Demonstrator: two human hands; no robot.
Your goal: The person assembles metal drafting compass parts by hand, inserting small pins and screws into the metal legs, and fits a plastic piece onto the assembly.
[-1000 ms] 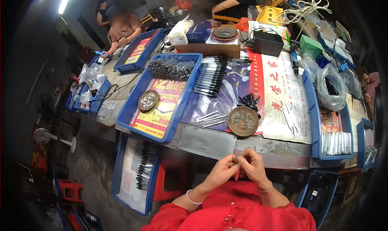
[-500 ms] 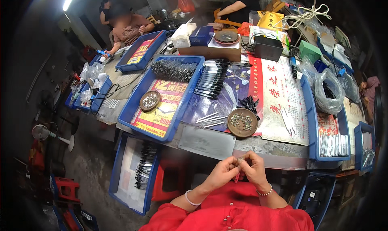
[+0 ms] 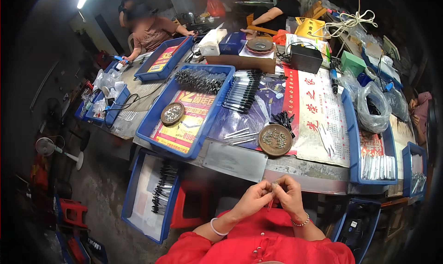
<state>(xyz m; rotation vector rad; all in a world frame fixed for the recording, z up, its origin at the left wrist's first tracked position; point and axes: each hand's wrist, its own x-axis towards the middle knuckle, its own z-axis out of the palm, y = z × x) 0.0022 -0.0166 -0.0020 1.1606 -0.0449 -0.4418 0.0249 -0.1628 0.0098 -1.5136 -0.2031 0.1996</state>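
Note:
My left hand (image 3: 255,196) and my right hand (image 3: 289,195) meet in front of my red shirt, just off the table's near edge. Thumbs and fingers of both are pinched together around something small that I cannot make out. Closest on the table is a round brown dish (image 3: 275,140) of tiny metal parts. Black plastic pieces (image 3: 283,120) lie in a heap behind it, and thin silver rods (image 3: 241,136) lie to its left. Farther back, a row of black-and-clear pens (image 3: 242,91) rests beside a large blue tray (image 3: 196,148).
Clear-and-dark parts (image 3: 199,85) and a second brown dish (image 3: 172,113) sit in the large tray. Another blue tray (image 3: 354,148) holds silver tubes at right. Below the table's left side is a blue tray of pens (image 3: 164,190), near a red stool (image 3: 190,204). A co-worker (image 3: 154,33) sits across.
Both my hands stay pinched together in nearly the same place, with slight finger movement. The view has shifted a little. The co-worker across has stretched an arm out toward the right.

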